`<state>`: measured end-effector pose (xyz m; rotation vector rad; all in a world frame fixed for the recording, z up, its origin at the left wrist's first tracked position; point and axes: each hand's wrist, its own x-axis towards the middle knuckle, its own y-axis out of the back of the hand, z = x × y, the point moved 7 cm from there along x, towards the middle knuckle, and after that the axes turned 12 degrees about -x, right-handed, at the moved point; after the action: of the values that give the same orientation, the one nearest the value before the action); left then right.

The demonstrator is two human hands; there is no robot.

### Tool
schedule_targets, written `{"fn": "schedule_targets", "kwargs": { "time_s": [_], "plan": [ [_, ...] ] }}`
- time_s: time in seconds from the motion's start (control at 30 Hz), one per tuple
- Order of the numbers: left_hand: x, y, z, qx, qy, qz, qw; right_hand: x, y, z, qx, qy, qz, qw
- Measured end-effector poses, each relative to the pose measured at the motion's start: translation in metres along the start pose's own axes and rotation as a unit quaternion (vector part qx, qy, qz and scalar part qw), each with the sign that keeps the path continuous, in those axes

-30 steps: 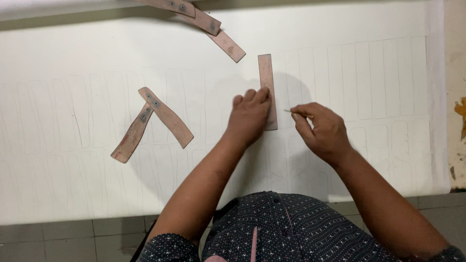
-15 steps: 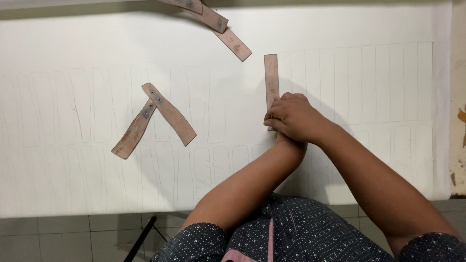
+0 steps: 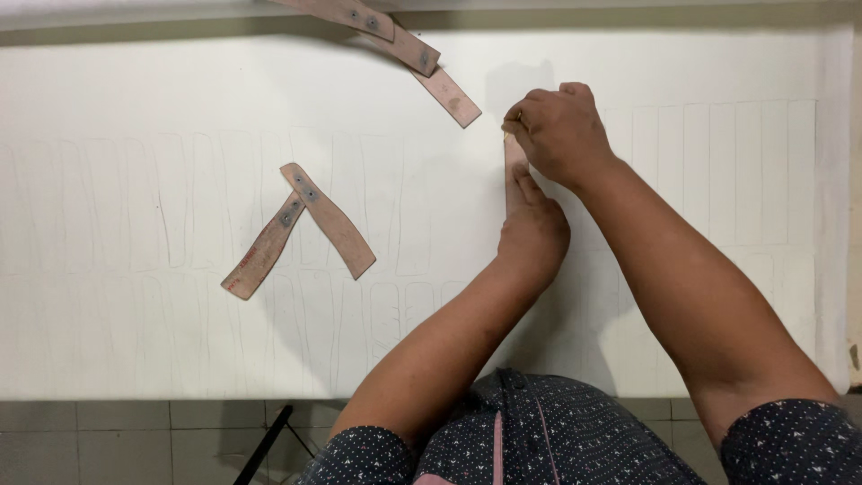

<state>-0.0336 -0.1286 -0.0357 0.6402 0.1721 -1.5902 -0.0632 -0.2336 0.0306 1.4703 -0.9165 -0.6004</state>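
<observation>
The left hand lies flat on a narrow brown strip, fingers stretched toward 12 o'clock and pressed down on it, so only the strip's upper end shows above the fingertips. The strip stands upright on the white sheet, a little right of the sheet's middle. The right hand sits at the strip's top end, at 12 o'clock from the left hand and touching it, with fingers curled in tight at the strip's upper left corner; whether they pinch a pen or anything else cannot be told.

At 9 o'clock from the hands, well apart, a pair of brown strips lies joined at the top and splayed like an inverted V. At 11 o'clock another chain of strips runs slantwise from the sheet's top edge down to a tip just left of the right hand, near but not touching it.

Faint pencil outlines of strip shapes run in rows across the sheet, to 3 o'clock and to 9 o'clock of the hands. Open sheet lies between the hands and the V pair, and more to 3 o'clock as far as the sheet's right edge. The sheet's lower edge meets a grey tiled floor at 6 o'clock, beside the person's dotted dark clothing.
</observation>
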Motion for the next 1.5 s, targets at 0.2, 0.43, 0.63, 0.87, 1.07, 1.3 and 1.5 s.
{"fn": "schedule_targets", "kwargs": {
  "time_s": [0.2,0.43,0.63,0.87,1.07,1.3,1.5],
  "plan": [
    [-0.003,0.006,0.005,0.043,0.044,-0.050,0.997,0.019,-0.008,0.013,0.055,-0.015,0.025,0.998],
    [0.005,0.000,-0.003,0.058,-0.013,-0.038,0.997,0.016,-0.005,0.014,0.054,0.013,0.069,0.996],
    [0.011,-0.009,-0.007,0.253,-0.152,-0.027,0.955,0.001,0.004,0.034,0.086,-0.053,0.062,0.993],
    [0.041,0.072,0.014,0.409,-0.284,0.039,0.867,-0.071,0.002,0.021,0.117,-0.163,-0.073,0.977],
    [0.058,0.142,0.000,0.458,-0.195,0.027,0.867,-0.119,-0.019,-0.019,0.097,-0.178,-0.249,0.947],
    [0.023,0.173,-0.022,0.505,-0.209,0.131,0.827,-0.119,-0.029,-0.031,0.089,-0.156,-0.293,0.939],
    [-0.019,0.110,-0.026,0.382,-0.272,0.002,0.883,-0.114,-0.021,-0.044,0.090,-0.139,-0.254,0.953]
  ]
}}
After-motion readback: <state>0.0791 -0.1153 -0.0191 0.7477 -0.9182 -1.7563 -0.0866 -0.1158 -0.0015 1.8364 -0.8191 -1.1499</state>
